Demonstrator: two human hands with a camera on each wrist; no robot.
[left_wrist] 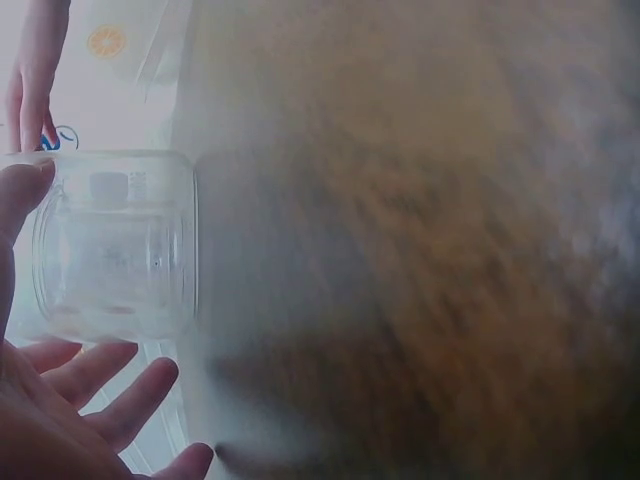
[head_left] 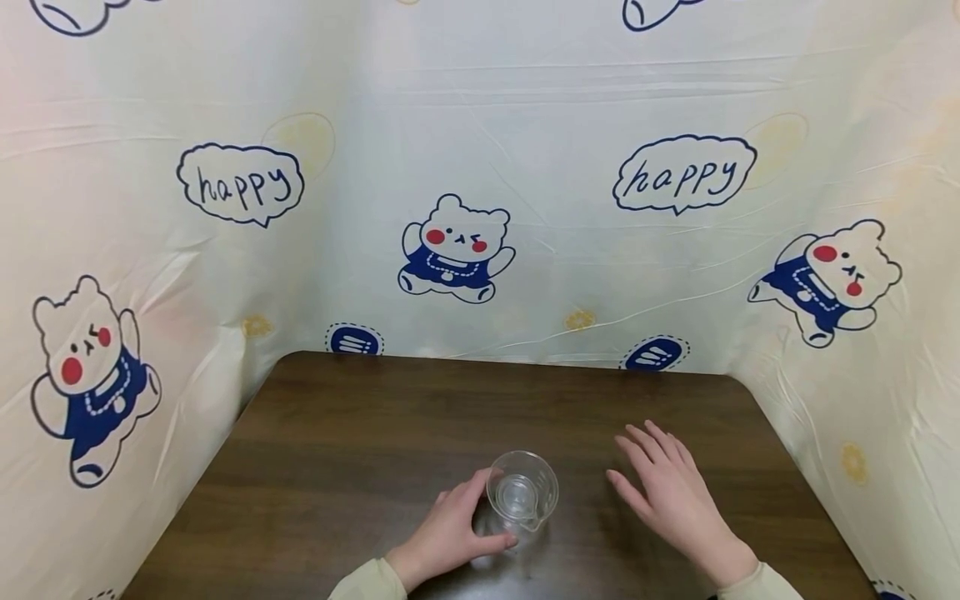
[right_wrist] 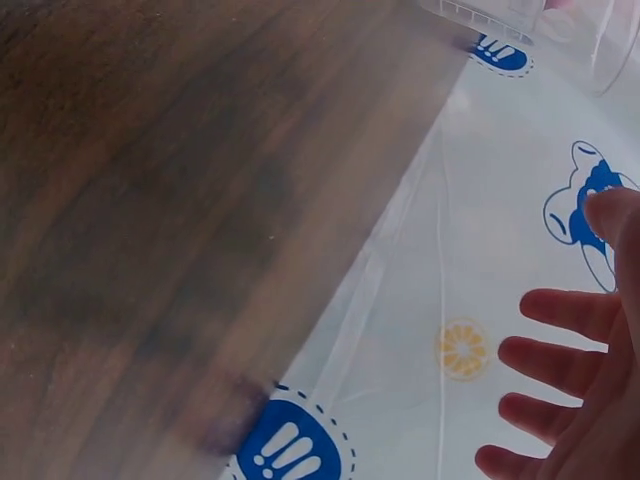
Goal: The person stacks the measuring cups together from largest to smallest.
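A clear glass beaker (head_left: 547, 492) with a pouring lip stands upright on the brown wooden table (head_left: 360, 433). What looks like a smaller glass vessel (left_wrist: 110, 255) sits inside it. My left hand (head_left: 450, 529) is at the beaker's left side, its thumb and fingers spread loosely around the glass. From the left wrist, the thumb overlaps the beaker's upper edge and the fingers extend below it; whether they touch is hard to tell. To the right of the beaker, apart from it, my right hand (head_left: 675, 492) hovers with fingers extended, holding nothing.
A pale cloth (head_left: 555, 167) printed with bears and "happy" bubbles hangs behind the table and along both sides. The table's far edge (head_left: 510, 361) meets this cloth. Part of the beaker shows at the top of the right wrist view.
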